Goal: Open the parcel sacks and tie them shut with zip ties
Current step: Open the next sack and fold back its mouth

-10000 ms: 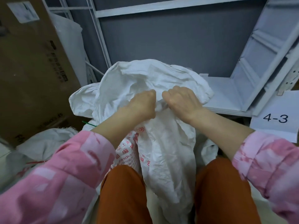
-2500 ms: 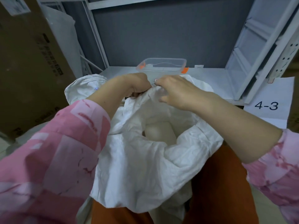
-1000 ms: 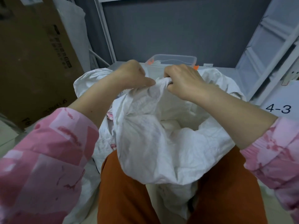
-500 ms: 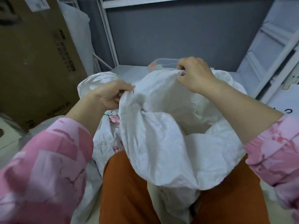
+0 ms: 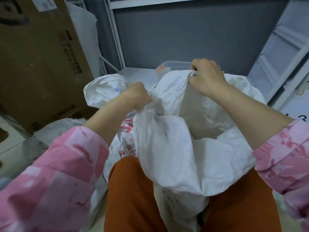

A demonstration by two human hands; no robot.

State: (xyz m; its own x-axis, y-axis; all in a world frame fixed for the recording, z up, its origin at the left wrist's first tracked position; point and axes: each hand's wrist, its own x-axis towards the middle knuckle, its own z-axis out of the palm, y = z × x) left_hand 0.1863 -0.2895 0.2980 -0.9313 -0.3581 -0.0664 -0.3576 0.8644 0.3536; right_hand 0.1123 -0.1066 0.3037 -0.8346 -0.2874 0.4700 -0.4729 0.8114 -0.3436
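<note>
A tall cardboard box (image 5: 38,64) leans well to the left of the left fingers, printed side toward the camera. Beyond both hands stands a grey shelf rack (image 5: 167,76), its low board running behind the right fingers.

The sack (image 5: 175,148), white woven plastic, lies bunched over the person's lap between orange trousers (image 5: 132,195), its mouth open and facing up. Its rim runs from the left fingers up to the right fingers; the hollow of the mouth sits below the right fingers and to the right of the left ones. A second sack (image 5: 107,89), also white, lies behind and left of the left fingers, and a red-printed one (image 5: 127,143) hangs just below them.

The right hand (image 5: 207,77) is raised at the far edge of the mouth, fingers (image 5: 195,68) curled tight over a fold of the rim, thumb pinching it from beneath. The left hand (image 5: 137,96) is lower and nearer, fingers closed in a fist round a gathered bunch of the rim's left side.

A clear tub (image 5: 168,66) with an orange clip sits on the board, just left of and behind the right fingers, partly hidden by the sack. No zip tie can be made out near either hand.
</note>
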